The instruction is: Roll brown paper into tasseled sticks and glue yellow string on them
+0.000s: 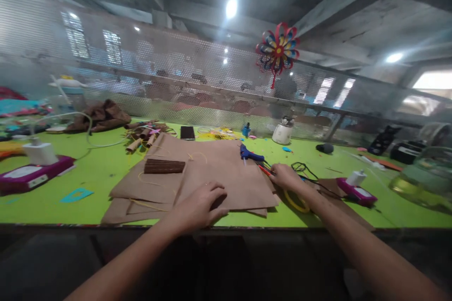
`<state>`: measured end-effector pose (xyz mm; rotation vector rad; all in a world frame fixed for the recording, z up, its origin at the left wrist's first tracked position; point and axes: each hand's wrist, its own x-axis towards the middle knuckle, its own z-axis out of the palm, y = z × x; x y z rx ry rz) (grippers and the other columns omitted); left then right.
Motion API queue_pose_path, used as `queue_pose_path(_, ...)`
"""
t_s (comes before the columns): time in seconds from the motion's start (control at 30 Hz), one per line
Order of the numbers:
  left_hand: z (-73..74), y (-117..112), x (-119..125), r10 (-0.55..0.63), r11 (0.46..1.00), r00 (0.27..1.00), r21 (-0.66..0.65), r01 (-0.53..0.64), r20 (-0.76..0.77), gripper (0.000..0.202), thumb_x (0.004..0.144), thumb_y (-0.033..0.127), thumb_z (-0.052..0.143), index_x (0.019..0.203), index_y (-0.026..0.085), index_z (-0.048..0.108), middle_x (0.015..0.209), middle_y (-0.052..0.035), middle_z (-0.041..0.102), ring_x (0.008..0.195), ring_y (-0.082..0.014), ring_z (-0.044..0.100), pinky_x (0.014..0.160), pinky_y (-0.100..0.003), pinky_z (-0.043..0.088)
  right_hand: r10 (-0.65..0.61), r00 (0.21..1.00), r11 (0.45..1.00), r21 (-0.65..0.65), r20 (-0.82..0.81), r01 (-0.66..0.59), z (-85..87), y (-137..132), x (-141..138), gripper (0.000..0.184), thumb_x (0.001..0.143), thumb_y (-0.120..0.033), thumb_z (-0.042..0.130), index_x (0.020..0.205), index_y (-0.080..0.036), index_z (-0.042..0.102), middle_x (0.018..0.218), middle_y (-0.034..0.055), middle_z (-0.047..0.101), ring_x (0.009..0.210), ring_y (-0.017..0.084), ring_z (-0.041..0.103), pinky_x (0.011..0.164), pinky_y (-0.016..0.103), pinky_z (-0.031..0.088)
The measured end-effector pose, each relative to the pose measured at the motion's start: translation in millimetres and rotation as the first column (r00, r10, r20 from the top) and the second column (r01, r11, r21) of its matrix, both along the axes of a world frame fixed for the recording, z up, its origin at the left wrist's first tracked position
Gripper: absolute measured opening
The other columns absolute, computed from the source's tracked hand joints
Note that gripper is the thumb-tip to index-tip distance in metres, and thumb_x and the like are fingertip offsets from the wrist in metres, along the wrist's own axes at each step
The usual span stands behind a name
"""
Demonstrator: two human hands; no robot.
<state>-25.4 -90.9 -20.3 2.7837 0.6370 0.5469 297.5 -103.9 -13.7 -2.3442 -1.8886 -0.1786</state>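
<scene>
Brown paper sheets (222, 169) lay near the front edge of the green table (99, 188), mesh screen (229, 80) behind. The left hand (201, 207) rested on them, loosely spread; the right hand (284, 177), past their right edge, had an unreadable grip. Leftward, green surface gave room up to a purple box (58, 168).

two hands (203, 207), one blue glue gun (253, 155), two purple power strips (60, 166), two white plugs (40, 154), one pinwheel (278, 51)

Bright green table (95, 178), brown paper (219, 169), dark blue glue gun (252, 154), purple power strips (38, 178), multicoloured pinwheel (278, 50)
</scene>
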Motion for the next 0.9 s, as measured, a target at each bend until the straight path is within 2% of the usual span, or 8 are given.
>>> queue_pose_path(0.13,-1.0,-2.1,-0.2,-0.005,1.0,1.0,0.017,0.005,0.024,0.034,0.087,0.041,0.047,0.11,0.019,0.057,0.112,-0.0084,0.054,0.103,-0.021,0.053,0.089,-0.031,0.041,0.0,0.999,0.998,-0.056,-0.039,-0.002,15.8,-10.8,13.6,0.031,0.07,-0.023,0.059,0.097,-0.012,0.067,0.085,0.0111,0.07,0.076,0.021,0.063,0.06,0.025,0.041)
queue_pose_path(0.27,-1.7,-3.4,-0.1,-0.005,1.0,0.999,0.011,0.005,0.043,0.034,0.086,0.043,0.046,0.108,0.019,0.058,0.107,-0.0087,0.057,0.1,-0.0216,0.054,0.088,-0.031,0.041,0.028,0.992,0.992,-0.116,-0.12,-0.042,32.0,-56.4,40.6,0.036,0.072,-0.027,0.055,0.103,-0.014,0.067,0.075,0.0053,0.07,0.067,0.018,0.063,0.057,0.024,0.043)
queue_pose_path(0.33,-1.0,-4.0,-0.6,-0.006,1.0,0.999,0.002,0.006,0.043,0.034,0.086,0.043,0.046,0.107,0.019,0.059,0.105,-0.0088,0.058,0.099,-0.0218,0.055,0.087,-0.031,0.041,0.005,0.951,0.991,-0.124,-0.31,-0.045,33.8,-84.7,53.7,0.043,0.071,-0.032,0.055,0.107,-0.011,0.065,0.069,0.006,0.07,0.064,0.021,0.064,0.055,0.027,0.045)
queue_pose_path(0.4,-0.1,-4.2,-1.4,-0.005,1.0,0.999,-0.009,0.006,0.04,0.034,0.086,0.044,0.045,0.106,0.02,0.059,0.104,-0.0086,0.058,0.099,-0.0217,0.055,0.086,-0.031,0.041,0.027,0.875,0.994,-0.076,-0.483,-0.073,31.2,-109.6,62.3,0.043,0.07,-0.039,0.058,0.104,-0.014,0.068,0.085,0.0082,0.072,0.078,0.025,0.066,0.064,0.03,0.05)
queue_pose_path(0.5,0.5,-3.3,-2.8,-0.011,1.0,0.999,-0.023,0.012,0.04,0.033,0.086,0.044,0.045,0.105,0.021,0.059,0.103,-0.0078,0.059,0.098,-0.0213,0.056,0.086,-0.03,0.041,0.083,0.829,0.997,0.045,-0.554,-0.07,22.4,-130.4,64.9,0.046,0.071,-0.044,0.059,0.107,-0.016,0.067,0.107,0.0104,0.068,0.093,0.027,0.064,0.076,0.032,0.051)
queue_pose_path(0.57,0.2,-2.0,-3.3,-0.014,1.0,0.999,-0.026,0.016,0.042,0.033,0.085,0.045,0.046,0.105,0.021,0.06,0.103,-0.0073,0.06,0.098,-0.0212,0.056,0.086,-0.03,0.041,0.111,0.871,0.992,0.101,-0.479,-0.071,15.4,-131.6,63.3,0.045,0.073,-0.045,0.057,0.108,-0.018,0.067,0.11,0.0107,0.067,0.096,0.028,0.064,0.077,0.033,0.051)
queue_pose_path(0.7,-0.9,-0.8,-2.9,-0.002,1.0,0.999,-0.019,0.003,0.042,0.036,0.084,0.046,0.047,0.107,0.021,0.06,0.105,-0.0076,0.06,0.099,-0.0212,0.056,0.087,-0.03,0.041,0.151,0.978,0.973,0.196,-0.147,-0.121,1.2,-117.4,64.7,0.036,0.076,-0.042,0.052,0.099,-0.02,0.069,0.096,0.0106,0.069,0.089,0.027,0.064,0.076,0.035,0.05)
queue_pose_path(0.9,0.6,-2.9,-2.6,0.018,1.0,1.0,-0.013,-0.018,0.022,0.037,0.084,0.045,0.048,0.11,0.021,0.059,0.11,-0.0075,0.058,0.101,-0.0209,0.055,0.088,-0.03,0.041,0.182,0.981,0.951,0.241,0.071,-0.194,-13.8,-106.3,75.1,0.032,0.079,-0.034,0.047,0.096,-0.017,0.067,0.089,0.0127,0.067,0.081,0.025,0.064,0.072,0.034,0.05)
